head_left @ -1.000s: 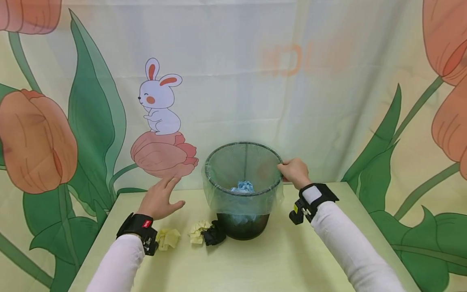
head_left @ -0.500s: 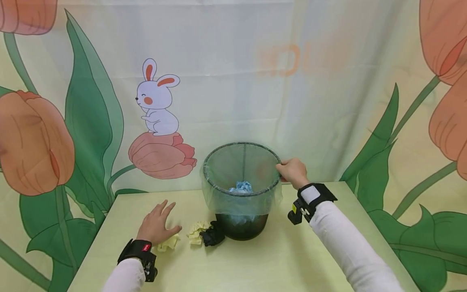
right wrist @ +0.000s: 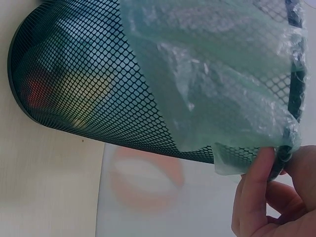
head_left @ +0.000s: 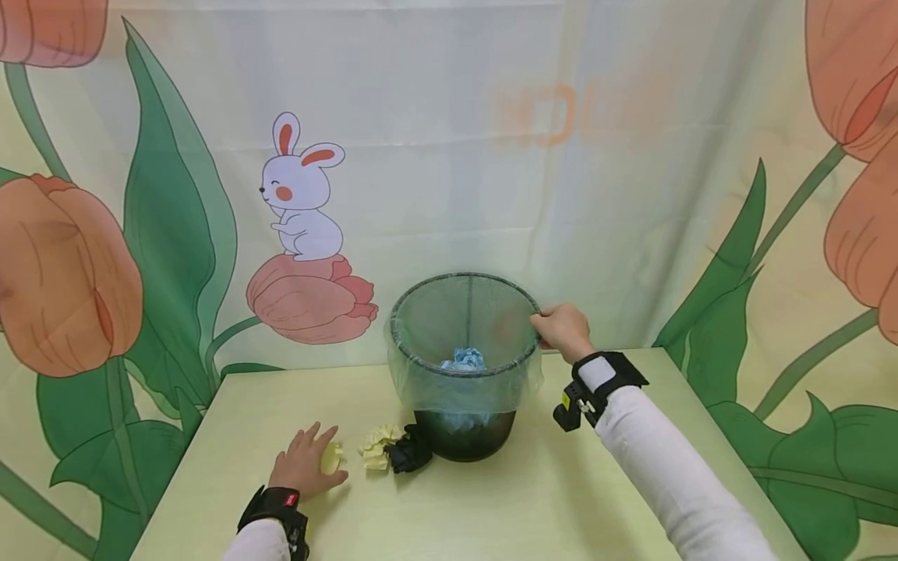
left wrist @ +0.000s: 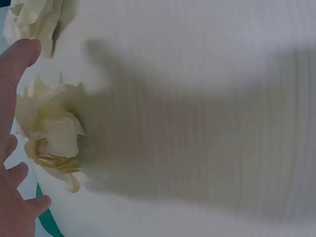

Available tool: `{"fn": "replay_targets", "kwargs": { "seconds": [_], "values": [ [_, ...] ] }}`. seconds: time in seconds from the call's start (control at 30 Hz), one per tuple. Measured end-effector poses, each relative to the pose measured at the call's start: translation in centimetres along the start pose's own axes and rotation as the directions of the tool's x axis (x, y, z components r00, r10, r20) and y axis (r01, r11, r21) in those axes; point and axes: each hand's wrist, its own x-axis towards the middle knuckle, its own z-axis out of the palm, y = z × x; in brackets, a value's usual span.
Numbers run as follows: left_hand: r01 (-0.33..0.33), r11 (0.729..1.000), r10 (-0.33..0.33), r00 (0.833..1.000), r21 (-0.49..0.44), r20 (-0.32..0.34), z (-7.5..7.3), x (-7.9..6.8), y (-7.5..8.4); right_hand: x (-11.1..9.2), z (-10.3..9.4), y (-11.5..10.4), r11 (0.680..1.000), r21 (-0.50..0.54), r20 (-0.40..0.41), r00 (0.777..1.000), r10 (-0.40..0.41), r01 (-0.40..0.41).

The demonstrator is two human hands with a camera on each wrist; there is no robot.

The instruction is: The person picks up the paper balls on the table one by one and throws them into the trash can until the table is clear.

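Observation:
A black mesh waste bin (head_left: 466,438) stands upright, with a thin green plastic bag (head_left: 428,387) folded over its rim. My right hand (head_left: 564,331) grips the rim on the right side, fingers and thumb pinching it through the bag, as the right wrist view shows (right wrist: 269,195). Over a crumpled yellow paper ball (head_left: 331,458) my left hand (head_left: 300,466) is spread. In the left wrist view that paper ball (left wrist: 57,136) lies between the thumb and the other fingers, which are not closed on it. Light blue crumpled paper (head_left: 464,360) shows inside the bin.
Right of the left hand lie another yellow paper ball (head_left: 376,447) and a black crumpled ball (head_left: 410,449), close by the bin's left side. All stand on a pale table (head_left: 533,506). Behind hangs a printed curtain (head_left: 449,156). Red and yellow pieces (right wrist: 86,94) show through the mesh.
My left hand has come down and toward the table's front, from near the back edge to over the nearer yellow paper ball. The right hand stays on the bin's rim.

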Motion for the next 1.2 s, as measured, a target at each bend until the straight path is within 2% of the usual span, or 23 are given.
{"fn": "replay_targets", "kwargs": {
  "seconds": [0.13,0.4,0.63,0.9,1.2],
  "values": [
    [0.04,0.999,-0.039,0.997,-0.022,0.062,0.9,-0.5,-0.2,0.0,0.0,0.0,1.0,0.003,0.003,1.0,0.0,0.0],
    [0.056,0.998,-0.055,0.996,-0.002,0.073,1.8,-1.2,-0.2,0.1,-0.1,-0.2,1.0,-0.001,0.011,1.0,0.005,-0.005],
    [0.045,0.998,-0.047,0.998,0.048,0.049,1.7,-1.5,-0.1,0.1,-0.1,-0.2,1.0,-0.002,0.007,1.0,-0.002,0.002],
    [0.048,0.997,-0.051,0.997,0.052,0.059,1.6,-1.4,-0.2,0.2,0.0,-0.1,1.0,-0.008,0.007,1.0,0.004,-0.004],
    [0.01,0.998,-0.013,0.999,0.06,0.047,0.6,-1.4,0.4,0.1,0.0,0.0,1.0,-0.009,0.014,1.0,-0.012,0.012]
  ]
}}
